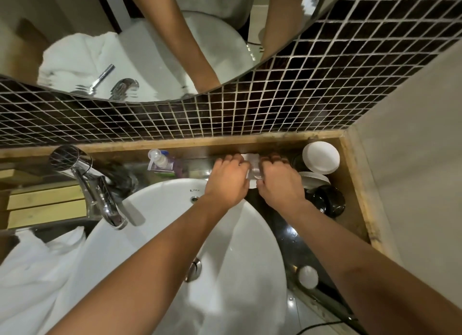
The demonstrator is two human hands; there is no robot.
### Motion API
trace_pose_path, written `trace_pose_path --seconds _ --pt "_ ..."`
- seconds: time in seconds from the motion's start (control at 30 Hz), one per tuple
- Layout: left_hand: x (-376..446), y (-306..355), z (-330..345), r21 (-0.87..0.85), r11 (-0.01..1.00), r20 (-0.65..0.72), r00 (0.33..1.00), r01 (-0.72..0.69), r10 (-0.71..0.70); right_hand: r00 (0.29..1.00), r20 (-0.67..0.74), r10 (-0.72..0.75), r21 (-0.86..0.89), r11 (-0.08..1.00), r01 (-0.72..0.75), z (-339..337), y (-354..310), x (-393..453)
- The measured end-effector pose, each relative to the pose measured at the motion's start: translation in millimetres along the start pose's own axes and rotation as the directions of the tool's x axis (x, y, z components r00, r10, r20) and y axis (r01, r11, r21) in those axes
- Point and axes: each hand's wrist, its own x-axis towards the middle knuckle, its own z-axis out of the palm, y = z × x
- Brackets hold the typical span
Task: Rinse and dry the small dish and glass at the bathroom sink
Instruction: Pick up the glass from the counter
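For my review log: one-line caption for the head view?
Both hands, left hand and right hand, hold a clear glass beyond the sink.

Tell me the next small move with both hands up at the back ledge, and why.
Probably finish wiping the glass where it is. The left hand and right hand close on it with a white tissue or cloth behind the basin. Whether it is dry cannot be seen. White dishes sit just right, so a spot to set it down is close.
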Motion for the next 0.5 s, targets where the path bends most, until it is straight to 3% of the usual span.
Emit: trace_pose_path --seconds 0.27,0.5 --pt "-23 27 -14 -0.075 0.997 0.047 0.999 -0.021 0.025 0.997 0.065 -0.050 0.031 0.998 0.048 -18 9 -41" --pt "-57 61 -9 -0.106 0.991 0.100 0.991 -0.076 0.086 0.993 0.118 0.010 0.125 0.992 -0.025 -10 29 -103"
